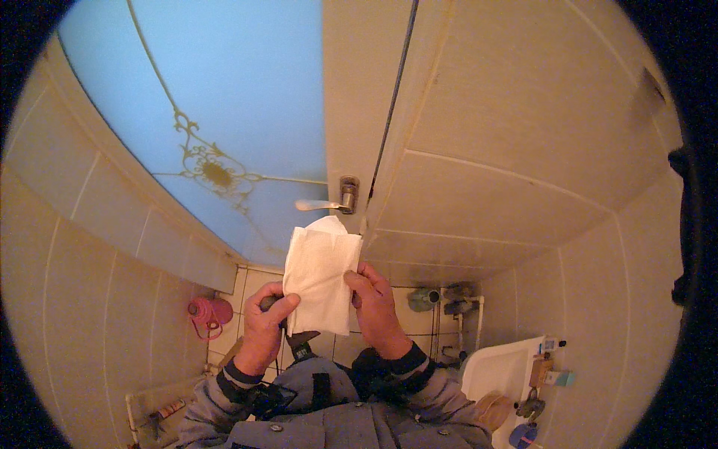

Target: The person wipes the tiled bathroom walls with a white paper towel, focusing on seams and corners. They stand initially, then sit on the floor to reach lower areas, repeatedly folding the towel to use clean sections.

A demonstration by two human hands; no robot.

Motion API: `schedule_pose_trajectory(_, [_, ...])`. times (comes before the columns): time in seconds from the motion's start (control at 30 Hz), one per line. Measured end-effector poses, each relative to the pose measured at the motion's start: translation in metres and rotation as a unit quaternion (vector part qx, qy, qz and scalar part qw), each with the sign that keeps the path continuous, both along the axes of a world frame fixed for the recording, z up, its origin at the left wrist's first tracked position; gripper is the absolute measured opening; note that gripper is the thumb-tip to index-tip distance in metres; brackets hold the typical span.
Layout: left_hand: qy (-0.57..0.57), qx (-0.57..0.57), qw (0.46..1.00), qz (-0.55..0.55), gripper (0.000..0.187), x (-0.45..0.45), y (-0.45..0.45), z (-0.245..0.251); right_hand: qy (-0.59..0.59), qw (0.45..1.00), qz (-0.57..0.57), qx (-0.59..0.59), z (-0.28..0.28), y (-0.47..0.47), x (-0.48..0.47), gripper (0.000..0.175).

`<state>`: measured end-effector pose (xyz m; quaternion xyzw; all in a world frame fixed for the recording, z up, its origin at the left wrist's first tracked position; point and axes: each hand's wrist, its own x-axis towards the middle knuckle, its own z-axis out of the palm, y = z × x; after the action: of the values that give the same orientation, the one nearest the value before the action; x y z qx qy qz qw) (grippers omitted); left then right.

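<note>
A folded white paper towel (324,275) is held up in front of my chest, with a loose corner sticking up at its top. My left hand (259,331) pinches its left edge, the thumb lying on the front face. At the right edge, my right hand (381,314) grips it between thumb and fingers. Something small and dark (269,303) shows between my left thumb and fingers; I cannot tell what it is. Just beyond the towel is the metal lever handle (320,205) of a door.
The door has a blue frosted glass panel (252,90) with gold ornament. Tiled walls (493,191) enclose the room. A pink plastic container (210,311) and a green bottle (423,298) stand low down. To the right, a white washbasin (493,365) carries several toiletries.
</note>
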<state>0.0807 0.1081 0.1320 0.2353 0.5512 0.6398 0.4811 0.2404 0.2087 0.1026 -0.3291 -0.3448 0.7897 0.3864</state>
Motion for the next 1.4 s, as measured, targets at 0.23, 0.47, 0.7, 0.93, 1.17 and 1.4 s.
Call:
schedule_pose_trajectory(0.23, [-0.01,-0.009,1.0,-0.008,0.019,-0.013,0.002,-0.001,0.014,0.999,0.01,0.034,0.016,-0.001,-0.014,0.023])
schedule_pose_trajectory(0.47, [0.133,-0.031,0.99,-0.024,0.031,-0.016,0.006,-0.001,-0.321,0.829,-0.116,0.444,0.013,0.002,-0.014,0.027])
schedule_pose_trajectory(0.7, [0.006,-0.019,0.998,-0.059,0.027,-0.015,0.001,-0.017,-0.273,0.684,-0.049,0.675,0.016,-0.014,-0.028,0.048])
schedule_pose_trajectory(0.93, [-0.085,0.014,0.995,-0.046,0.034,-0.017,0.002,-0.018,-0.276,0.685,-0.013,0.674,0.025,-0.014,-0.032,0.06])
schedule_pose_trajectory(1.17, [-0.053,0.006,0.996,-0.068,0.037,-0.019,0.001,-0.019,-0.239,0.711,0.069,0.657,0.026,-0.007,-0.032,0.073])
schedule_pose_trajectory(1.4, [-0.058,0.016,0.996,-0.066,0.045,-0.022,0.001,-0.015,-0.243,0.77,0.068,0.585,0.03,-0.013,-0.038,0.071])
